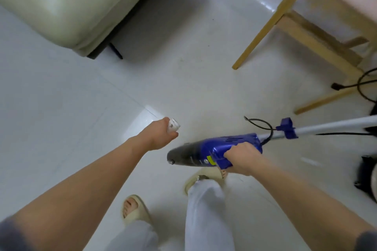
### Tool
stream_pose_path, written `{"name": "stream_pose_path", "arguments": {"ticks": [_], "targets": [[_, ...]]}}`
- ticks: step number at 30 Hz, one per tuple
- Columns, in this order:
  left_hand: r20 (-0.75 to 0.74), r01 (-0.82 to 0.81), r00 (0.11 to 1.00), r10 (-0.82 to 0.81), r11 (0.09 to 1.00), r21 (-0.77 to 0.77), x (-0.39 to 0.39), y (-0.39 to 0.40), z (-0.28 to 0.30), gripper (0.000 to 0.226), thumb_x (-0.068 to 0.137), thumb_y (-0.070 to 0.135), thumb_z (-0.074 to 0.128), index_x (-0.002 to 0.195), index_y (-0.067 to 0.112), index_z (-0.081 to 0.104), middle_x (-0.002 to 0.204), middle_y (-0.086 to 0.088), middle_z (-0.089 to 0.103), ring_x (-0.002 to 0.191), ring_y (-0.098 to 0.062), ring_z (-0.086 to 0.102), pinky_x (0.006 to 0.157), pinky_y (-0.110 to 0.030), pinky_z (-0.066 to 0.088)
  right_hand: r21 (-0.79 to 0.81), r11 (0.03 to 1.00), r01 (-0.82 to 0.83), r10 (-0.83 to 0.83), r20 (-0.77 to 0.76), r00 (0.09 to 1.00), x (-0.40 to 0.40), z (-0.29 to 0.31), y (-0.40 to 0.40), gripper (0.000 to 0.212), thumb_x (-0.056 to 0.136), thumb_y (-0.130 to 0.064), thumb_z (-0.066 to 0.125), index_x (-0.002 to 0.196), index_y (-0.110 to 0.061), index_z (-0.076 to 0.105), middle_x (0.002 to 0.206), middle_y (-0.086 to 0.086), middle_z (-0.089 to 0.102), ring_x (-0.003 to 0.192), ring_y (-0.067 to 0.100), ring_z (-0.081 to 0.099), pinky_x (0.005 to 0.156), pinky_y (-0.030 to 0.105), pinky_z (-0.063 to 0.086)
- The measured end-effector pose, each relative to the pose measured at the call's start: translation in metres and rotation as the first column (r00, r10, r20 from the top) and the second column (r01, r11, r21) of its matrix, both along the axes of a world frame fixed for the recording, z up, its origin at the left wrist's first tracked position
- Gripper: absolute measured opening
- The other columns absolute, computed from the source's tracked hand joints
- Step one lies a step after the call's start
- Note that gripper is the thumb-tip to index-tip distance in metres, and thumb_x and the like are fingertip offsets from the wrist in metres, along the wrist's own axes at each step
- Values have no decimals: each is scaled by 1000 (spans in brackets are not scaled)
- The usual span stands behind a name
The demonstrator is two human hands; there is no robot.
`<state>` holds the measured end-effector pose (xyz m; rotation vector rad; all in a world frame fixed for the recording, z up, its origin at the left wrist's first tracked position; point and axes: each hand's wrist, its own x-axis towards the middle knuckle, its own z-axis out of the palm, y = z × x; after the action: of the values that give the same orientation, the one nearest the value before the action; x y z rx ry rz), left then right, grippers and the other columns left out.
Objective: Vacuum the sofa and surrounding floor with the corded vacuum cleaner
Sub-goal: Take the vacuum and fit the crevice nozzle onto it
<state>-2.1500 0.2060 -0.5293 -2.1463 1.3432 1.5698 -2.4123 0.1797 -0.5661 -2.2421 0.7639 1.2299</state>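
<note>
Vacuum (216,150) carried level off the floor, right of sofa (67,4), we judge for moving | our right hand (242,158) wraps its handle to bear weight | left hand (161,136) clutches white plug (173,125), keeping cord controlled

The floor (81,91) was made of big white shiny tiles, with thin lines where the tiles met. Light bounced off it in bright spots, one near the middle and more at the top. A few tiny dark specks lay on the tiles. On the right stood a wooden chair (302,32) with pale yellow legs and a soft pink seat. Its legs touched the floor. Something dark and round (367,177) sat at the right edge, too cut off to tell what it was.
</note>
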Motion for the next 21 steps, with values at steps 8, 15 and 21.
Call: {"name": "stream_pose_path", "arguments": {"ticks": [8,15,21], "targets": [[60,69,996,-65,996,-57,81,131,-49,24,95,27,49,112,11,44,100,-7,58,86,-26,54,67,-31,41,-39,997,62,-57,118,991,97,-57,114,24,93,-48,47,94,-24,49,98,-2,66,84,20,58,72,32,45],[296,270,933,-205,942,-199,109,195,-166,32,88,11,47,120,12,44,120,-10,53,106,-30,48,82,-34,36,-88,982,166,-138,263,955,134,-156,176,30,97,-45,45,114,-21,51,98,-3,67,84,19,63,67,32,47],[339,186,939,-62,919,-348,110,208,-245,32,89,9,49,120,9,47,114,-14,54,99,-32,48,79,-34,32,-71,946,316,-263,397,879,133,-237,204,24,94,-39,54,107,-18,55,99,-4,66,90,16,63,76,33,51]]}}
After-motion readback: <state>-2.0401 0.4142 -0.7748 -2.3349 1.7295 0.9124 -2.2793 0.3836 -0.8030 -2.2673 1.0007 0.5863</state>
